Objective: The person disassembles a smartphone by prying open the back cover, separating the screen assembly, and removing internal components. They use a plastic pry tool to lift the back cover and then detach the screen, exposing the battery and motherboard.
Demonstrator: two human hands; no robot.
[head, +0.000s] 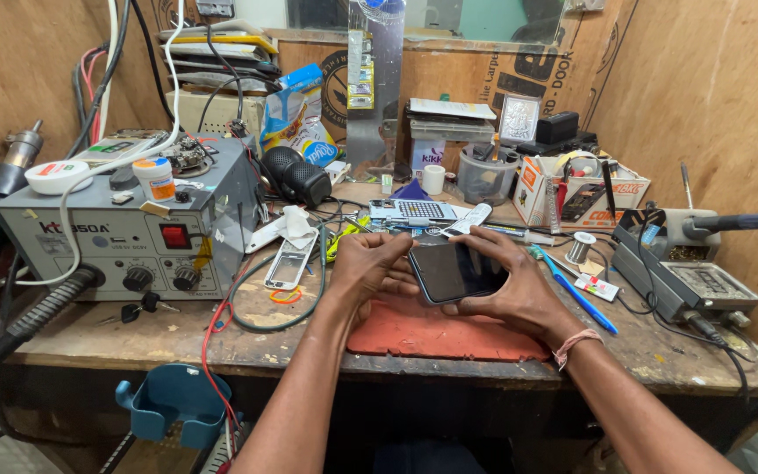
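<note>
the left hand (372,266) curls its fingers around the left end of a dark smartphone (454,271), gripping it closed. the right hand (509,283) wraps the phone's right side, thumb along the lower edge and fingers over the top, also clasped on it. the phone is held between both hands, screen up, just above a red work mat (436,334) that lies on the worn wooden counter (326,347).

just beyond the left hand a pale phone frame (289,262) lies on the counter, and a blue pen (582,300) lies just right of the right hand. a small solder spool (580,247) stands near the pen. further back, a clear plastic tub (485,178) holds small dark parts i cannot make out, and an open cardboard box (582,195) is packed with tools and a roll of tape. to the left stands a grey rework station (129,237) with a small white jar (155,179) on top. a teal plastic holder (173,403) hangs on the counter's front edge; its contents are hidden.
</note>
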